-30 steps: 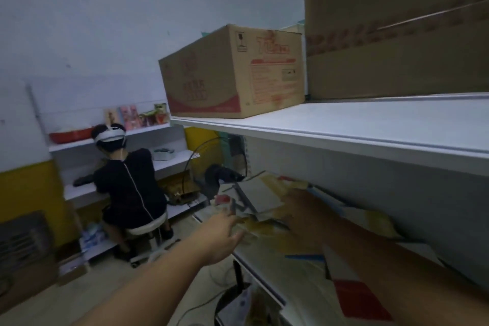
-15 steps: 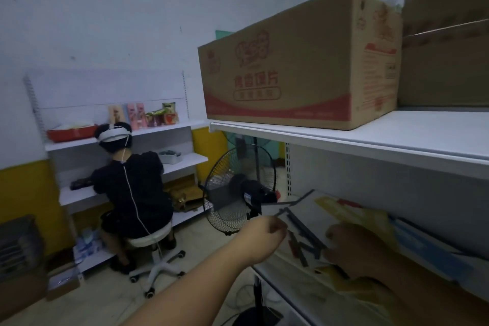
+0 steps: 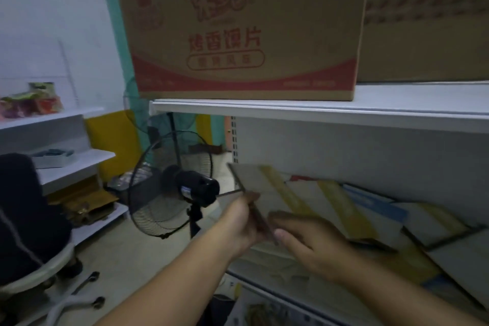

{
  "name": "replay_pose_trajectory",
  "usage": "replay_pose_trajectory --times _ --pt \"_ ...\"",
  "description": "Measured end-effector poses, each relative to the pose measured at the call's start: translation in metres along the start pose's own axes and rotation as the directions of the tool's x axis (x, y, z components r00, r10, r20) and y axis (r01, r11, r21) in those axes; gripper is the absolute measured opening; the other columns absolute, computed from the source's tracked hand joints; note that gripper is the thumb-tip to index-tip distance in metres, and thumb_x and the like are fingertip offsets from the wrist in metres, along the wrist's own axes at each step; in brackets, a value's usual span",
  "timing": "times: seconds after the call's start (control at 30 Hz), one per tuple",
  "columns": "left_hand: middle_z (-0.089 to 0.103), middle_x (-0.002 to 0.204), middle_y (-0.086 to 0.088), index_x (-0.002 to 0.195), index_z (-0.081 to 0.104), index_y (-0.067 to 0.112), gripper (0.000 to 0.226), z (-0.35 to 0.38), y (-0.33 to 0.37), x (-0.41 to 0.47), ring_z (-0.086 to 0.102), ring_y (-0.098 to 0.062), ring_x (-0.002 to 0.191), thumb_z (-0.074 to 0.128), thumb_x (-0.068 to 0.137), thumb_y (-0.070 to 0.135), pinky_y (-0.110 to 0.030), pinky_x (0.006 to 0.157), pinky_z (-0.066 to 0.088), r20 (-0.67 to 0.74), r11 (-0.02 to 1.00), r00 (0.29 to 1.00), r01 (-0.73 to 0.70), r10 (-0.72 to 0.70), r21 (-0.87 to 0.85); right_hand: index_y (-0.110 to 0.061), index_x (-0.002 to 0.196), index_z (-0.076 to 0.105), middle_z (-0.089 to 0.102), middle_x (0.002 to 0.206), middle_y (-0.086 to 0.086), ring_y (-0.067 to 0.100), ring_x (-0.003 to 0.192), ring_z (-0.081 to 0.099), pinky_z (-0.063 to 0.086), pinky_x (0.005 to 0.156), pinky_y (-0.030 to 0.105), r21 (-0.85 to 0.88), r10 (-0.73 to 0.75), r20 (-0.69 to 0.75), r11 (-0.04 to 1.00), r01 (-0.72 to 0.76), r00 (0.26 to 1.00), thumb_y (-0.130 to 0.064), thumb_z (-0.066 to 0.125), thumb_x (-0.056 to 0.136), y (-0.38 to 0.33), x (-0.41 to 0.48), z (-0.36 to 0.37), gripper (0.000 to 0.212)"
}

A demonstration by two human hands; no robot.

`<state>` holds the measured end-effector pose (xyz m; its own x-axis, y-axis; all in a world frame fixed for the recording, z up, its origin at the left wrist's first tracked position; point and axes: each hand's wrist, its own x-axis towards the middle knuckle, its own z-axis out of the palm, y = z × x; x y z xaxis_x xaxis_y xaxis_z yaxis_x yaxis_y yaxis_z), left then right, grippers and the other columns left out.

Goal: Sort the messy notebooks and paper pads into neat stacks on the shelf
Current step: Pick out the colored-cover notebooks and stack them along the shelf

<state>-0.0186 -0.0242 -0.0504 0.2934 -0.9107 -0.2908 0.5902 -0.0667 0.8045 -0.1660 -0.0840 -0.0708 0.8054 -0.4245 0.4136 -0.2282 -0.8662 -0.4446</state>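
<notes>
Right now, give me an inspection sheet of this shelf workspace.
Surface: white shelf, dimly lit.
Job's things: notebooks lean untidily against its back; one bundle held tilted.
Clutter: printed cardboard box and plain cardboard box on the level above.
Grips: left hand and right hand both grip the bundle.
Cables: nothing seen.
Surroundings: standing fan, seated person, side shelves.

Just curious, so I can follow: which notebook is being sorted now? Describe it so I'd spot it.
Start at the red-printed box on the top shelf. On the lower shelf lies a messy row of pads. The notebook is at its left end, the only one raised and gripped by the left hand and right hand.
</notes>
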Motion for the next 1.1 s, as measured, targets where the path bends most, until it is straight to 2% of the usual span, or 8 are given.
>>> replay_pose_trajectory --times 0.17,0.27,0.37,0.5,0.7,0.9,1.0,1.1 --pt "0.062 0.093 -0.012 0.113 0.049 0.011 0.019 -0.023 0.003 0.001 0.058 -0.031 0.085 0.037 0.098 0.009 -0.039 0.066 0.047 -0.182 0.992 0.979 -0.077 0.094 0.101 -0.022 0.123 0.063 0.054 0.133 -0.010 0.008 0.130 0.042 0.031 0.097 0.011 -0.024 0.173 -0.035 0.984 -0.174 0.984 -0.044 0.042 0.090 0.003 0.002 -0.002 0.045" --pt "0.058 0.092 -0.016 0.117 0.047 0.012 0.022 -0.049 0.017 -0.004 0.056 -0.032 0.083 0.045 0.095 0.014 -0.037 0.066 0.047 -0.247 0.978 0.957 -0.107 0.149 0.177 -0.016 0.148 0.025 0.017 0.157 0.002 0.022 0.146 0.011 0.015 0.116 0.034 -0.360 0.497 0.118 0.828 -0.430 0.860 -0.067 0.032 0.089 0.012 0.008 -0.009 0.079" --pt "0.058 0.094 -0.019 0.120 0.049 0.013 0.031 -0.071 0.026 -0.012 0.056 -0.035 0.083 0.054 0.090 0.010 -0.039 0.066 0.048 -0.235 0.954 0.960 -0.083 0.154 0.287 -0.026 0.151 -0.001 -0.013 0.159 -0.002 0.017 0.145 -0.014 -0.005 0.119 0.043 -0.508 0.563 0.296 0.777 -0.371 0.772 -0.095 0.016 0.060 0.024 -0.003 -0.012 0.116" --pt "0.062 0.093 -0.017 0.113 0.052 0.016 0.027 -0.082 0.030 -0.025 0.058 -0.033 0.081 0.051 0.090 0.002 -0.038 0.065 0.048 -0.132 0.924 0.985 -0.057 0.114 0.379 -0.025 0.149 0.020 0.012 0.158 -0.007 0.013 0.146 0.006 0.009 0.118 0.030 -0.382 0.498 0.253 0.839 -0.387 0.830 -0.060 0.038 0.092 0.023 -0.010 -0.018 0.070" --pt "0.069 0.104 -0.014 0.116 0.056 0.021 0.025 -0.062 0.026 -0.020 0.065 -0.034 0.094 0.057 0.092 0.019 -0.041 0.074 0.053 -0.008 0.927 0.986 -0.153 0.166 0.343 -0.015 0.122 0.062 0.066 0.120 0.006 0.023 0.110 0.059 0.045 0.088 0.027 -0.116 0.363 -0.327 0.901 -0.418 0.872 -0.034 0.033 0.100 -0.011 -0.008 -0.017 0.041" --pt "0.070 0.086 -0.013 0.105 0.059 0.017 0.015 -0.043 0.007 -0.011 0.065 -0.029 0.077 0.050 0.095 0.011 -0.036 0.065 0.050 -0.065 0.948 0.983 -0.148 0.173 0.281 -0.014 0.128 0.056 0.055 0.135 0.006 0.021 0.120 0.052 0.044 0.101 0.035 -0.239 -0.021 0.127 0.970 0.051 0.992 -0.045 0.043 0.096 -0.053 0.001 0.011 0.046" --pt "0.061 0.088 -0.017 0.101 0.056 0.020 0.015 -0.058 0.008 -0.011 0.058 -0.034 0.078 0.046 0.095 0.010 -0.039 0.067 0.047 -0.149 0.947 0.971 -0.139 0.188 0.289 -0.015 0.120 0.060 0.053 0.133 0.007 0.023 0.119 0.049 0.040 0.100 0.036 -0.287 0.091 0.114 0.956 -0.055 0.989 -0.049 0.031 0.093 -0.018 0.001 0.000 0.052" --pt "0.063 0.085 -0.019 0.106 0.058 0.010 0.019 -0.071 0.017 -0.018 0.060 -0.035 0.074 0.049 0.096 0.023 -0.039 0.062 0.048 -0.195 0.965 0.973 -0.069 0.121 0.254 -0.016 0.130 0.049 0.038 0.145 0.008 0.026 0.134 0.035 0.030 0.108 0.038 -0.495 0.469 -0.141 0.729 -0.473 0.872 -0.041 0.035 0.095 0.034 -0.008 -0.020 0.045"
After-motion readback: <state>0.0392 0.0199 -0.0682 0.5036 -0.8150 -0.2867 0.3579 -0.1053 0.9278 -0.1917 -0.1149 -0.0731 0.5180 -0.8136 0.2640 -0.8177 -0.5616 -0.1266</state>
